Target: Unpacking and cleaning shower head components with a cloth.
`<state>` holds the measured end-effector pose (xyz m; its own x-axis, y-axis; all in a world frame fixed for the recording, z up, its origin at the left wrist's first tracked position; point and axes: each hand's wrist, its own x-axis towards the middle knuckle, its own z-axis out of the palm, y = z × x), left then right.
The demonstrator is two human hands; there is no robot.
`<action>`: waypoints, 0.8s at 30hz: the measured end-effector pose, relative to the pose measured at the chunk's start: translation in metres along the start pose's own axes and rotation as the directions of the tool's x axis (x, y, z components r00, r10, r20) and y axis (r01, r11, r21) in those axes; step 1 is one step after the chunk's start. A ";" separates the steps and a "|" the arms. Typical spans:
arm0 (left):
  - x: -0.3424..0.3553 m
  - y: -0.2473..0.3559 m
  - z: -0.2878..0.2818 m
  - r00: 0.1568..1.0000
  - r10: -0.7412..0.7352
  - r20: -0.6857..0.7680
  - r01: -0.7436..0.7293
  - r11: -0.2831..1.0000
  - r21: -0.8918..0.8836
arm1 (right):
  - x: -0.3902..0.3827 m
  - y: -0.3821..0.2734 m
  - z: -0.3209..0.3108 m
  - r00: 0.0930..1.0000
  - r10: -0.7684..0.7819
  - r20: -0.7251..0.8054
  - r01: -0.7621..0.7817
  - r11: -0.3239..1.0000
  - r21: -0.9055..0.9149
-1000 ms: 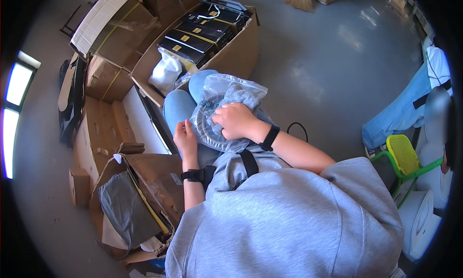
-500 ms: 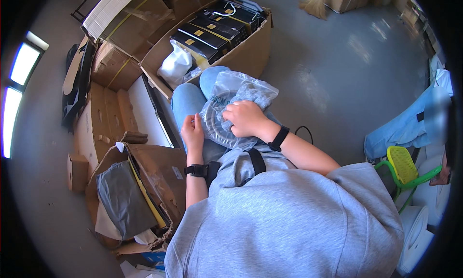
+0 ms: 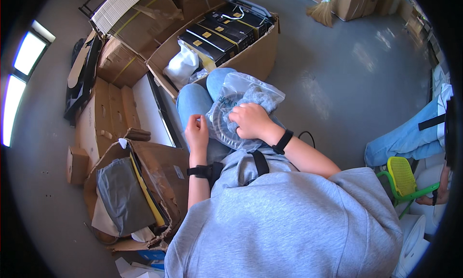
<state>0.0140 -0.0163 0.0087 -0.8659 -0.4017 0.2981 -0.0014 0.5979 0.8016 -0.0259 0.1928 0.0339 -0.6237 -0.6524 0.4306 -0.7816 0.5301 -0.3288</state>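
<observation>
A clear plastic bag with a pale coiled item inside rests across my jeans-clad lap. My right hand lies over the bag, fingers curled on a grey fluffy cloth; whether the cloth is inside the bag I cannot tell. My left hand is raised at the bag's left edge, fingertips pinched together; what they hold, if anything, is too small to make out.
Open cartons with black boxes and grey fabric stand ahead and left, beside stacked cardboard. At right are a green-yellow chair and another person's leg and hand. A broom stands at back.
The view has shifted, so the cartons, bag and hands appear farther right. The other person's hand shows more clearly beside the chair. My right hand stays curled on the cloth.
</observation>
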 end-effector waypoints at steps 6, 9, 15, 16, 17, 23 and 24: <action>-0.008 0.036 -0.018 0.961 0.276 -0.002 -0.258 0.897 0.358 | 0.001 -0.001 0.007 1.000 -0.016 -0.005 0.016 0.997 -0.074; -0.021 0.050 -0.016 0.835 0.311 0.453 -0.467 0.836 0.287 | 0.002 -0.001 0.008 1.000 0.006 -0.026 -0.007 0.999 -0.053; -0.036 0.060 -0.005 0.835 0.090 0.543 -0.388 0.795 0.465 | 0.002 -0.003 0.002 0.996 -0.009 0.088 0.013 0.999 -0.051; -0.037 0.060 -0.005 0.826 0.065 0.559 -0.381 0.796 0.471 | 0.002 -0.004 0.002 0.995 -0.019 0.101 0.025 0.998 -0.060; -0.039 0.061 -0.004 0.837 0.069 0.542 -0.367 0.806 0.464 | 0.002 -0.005 0.000 0.989 -0.020 0.146 0.029 0.998 -0.063; -0.045 0.054 0.004 0.839 0.144 0.525 -0.468 0.683 0.561 | 0.003 -0.014 -0.008 0.929 0.060 0.366 -0.022 0.994 -0.109; -0.045 0.052 0.005 0.847 0.156 0.507 -0.457 0.703 0.546 | 0.003 -0.017 -0.011 0.912 0.090 0.400 -0.041 0.991 -0.130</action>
<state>0.0507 0.0359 0.0343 -0.9878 0.1052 0.1150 0.1213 0.9821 0.1441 -0.0150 0.1876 0.0498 -0.6447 -0.7639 0.0275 -0.7471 0.6222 -0.2339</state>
